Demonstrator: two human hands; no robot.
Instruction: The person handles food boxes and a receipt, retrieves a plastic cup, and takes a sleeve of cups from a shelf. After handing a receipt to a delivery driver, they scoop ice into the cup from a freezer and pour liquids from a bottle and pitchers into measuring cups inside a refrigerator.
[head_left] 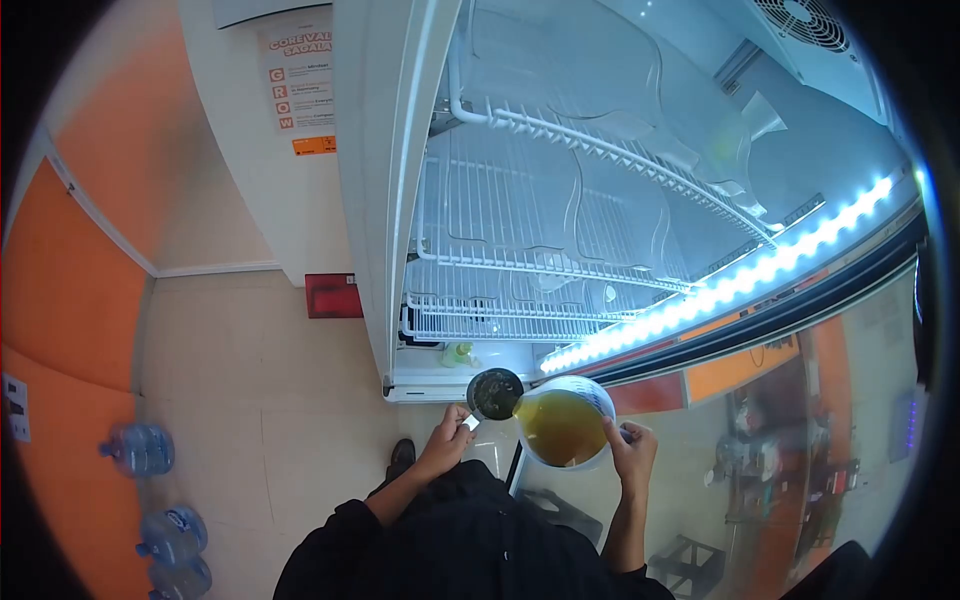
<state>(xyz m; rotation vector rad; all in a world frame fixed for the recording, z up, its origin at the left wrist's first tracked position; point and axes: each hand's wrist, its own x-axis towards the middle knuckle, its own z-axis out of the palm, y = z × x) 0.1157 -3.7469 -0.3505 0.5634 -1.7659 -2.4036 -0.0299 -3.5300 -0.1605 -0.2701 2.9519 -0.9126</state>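
Note:
My left hand is closed round the short handle of a small dark round pan, with some bits visible on its inside. Beside it, my right hand grips the handle of a white pitcher that holds yellow-brown liquid. The pitcher's spout side comes up to the pan's right edge; whether they touch I cannot tell. Both are held in front of my body, just before the bottom of an open lit fridge.
White wire shelves with clear sheets fill the fridge, and a greenish container sits on its floor. The glass door stands open at right. Large water bottles stand at the far left. A dark stool shows at lower right.

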